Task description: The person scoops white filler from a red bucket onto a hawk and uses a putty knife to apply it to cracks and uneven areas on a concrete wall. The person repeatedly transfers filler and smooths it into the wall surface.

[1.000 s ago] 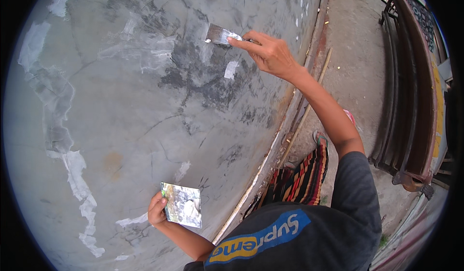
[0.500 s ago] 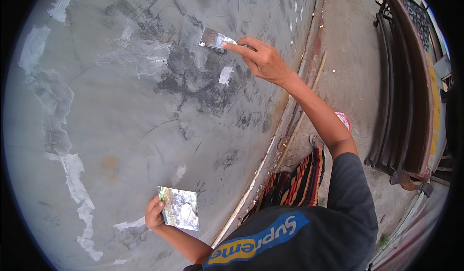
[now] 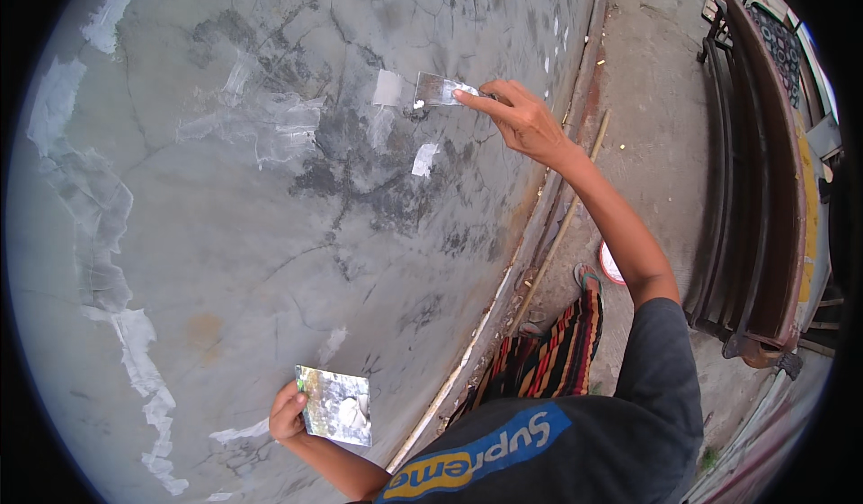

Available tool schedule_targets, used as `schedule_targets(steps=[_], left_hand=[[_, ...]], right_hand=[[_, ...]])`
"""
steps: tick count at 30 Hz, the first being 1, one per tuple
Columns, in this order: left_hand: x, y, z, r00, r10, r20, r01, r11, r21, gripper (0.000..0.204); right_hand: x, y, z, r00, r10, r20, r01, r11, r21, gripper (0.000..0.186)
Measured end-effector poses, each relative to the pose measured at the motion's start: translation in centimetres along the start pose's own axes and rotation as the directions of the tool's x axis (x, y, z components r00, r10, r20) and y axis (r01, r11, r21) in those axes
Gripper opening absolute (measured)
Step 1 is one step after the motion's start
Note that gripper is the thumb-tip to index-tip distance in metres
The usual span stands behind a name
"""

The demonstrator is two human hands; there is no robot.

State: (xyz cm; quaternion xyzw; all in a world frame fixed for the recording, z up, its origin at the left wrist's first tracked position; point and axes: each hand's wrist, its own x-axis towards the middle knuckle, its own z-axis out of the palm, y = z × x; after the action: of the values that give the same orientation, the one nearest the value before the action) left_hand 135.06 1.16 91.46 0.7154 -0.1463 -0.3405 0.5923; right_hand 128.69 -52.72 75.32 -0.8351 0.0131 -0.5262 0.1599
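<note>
My right hand (image 3: 526, 124) is closed on a metal putty knife (image 3: 436, 88), whose blade lies at the cracked grey wall (image 3: 198, 234), with a little white putty on it. A pale square patch (image 3: 387, 88) is just left of the blade, and a smaller white patch (image 3: 424, 160) lies below. Near the bottom, my left hand (image 3: 288, 411) grips a square metal plate (image 3: 337, 396) bearing a lump of white putty. Irregular white patches (image 3: 135, 347) run down the wall's left side.
A long dark bench (image 3: 764, 207) stands along the right. A yellowish pole (image 3: 568, 221) lies along the wall's foot. A round red-rimmed container (image 3: 611, 263) sits beyond my right forearm, near my sandalled foot (image 3: 586, 276). My legs are in striped cloth.
The putty knife has moved right, and a pale square patch now shows where the blade was. The view has shifted a little, so the wall and both hands sit lower in the picture.
</note>
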Motion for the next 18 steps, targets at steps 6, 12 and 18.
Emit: schedule_targets(steps=[6,12,18], left_hand=[[0.5,0.1,-0.2,0.999,-0.031,0.026,0.031,0.999,-0.014,0.043],[0.0,0.0,-0.1,1.000,-0.008,0.001,0.008,1.000,-0.001,0.043],[-0.2,-0.5,-0.4,0.998,0.005,0.056,-0.002,0.998,-0.057,0.043]], right_hand=[[5.0,-4.5,-5.2,0.995,-0.070,0.076,0.086,0.971,-0.224,0.058],[1.6,-5.4,-3.7,0.979,0.099,0.181,-0.050,0.965,-0.259,0.060],[3.9,-6.7,-5.5,0.997,0.041,0.061,-0.025,0.968,-0.248,0.060]])
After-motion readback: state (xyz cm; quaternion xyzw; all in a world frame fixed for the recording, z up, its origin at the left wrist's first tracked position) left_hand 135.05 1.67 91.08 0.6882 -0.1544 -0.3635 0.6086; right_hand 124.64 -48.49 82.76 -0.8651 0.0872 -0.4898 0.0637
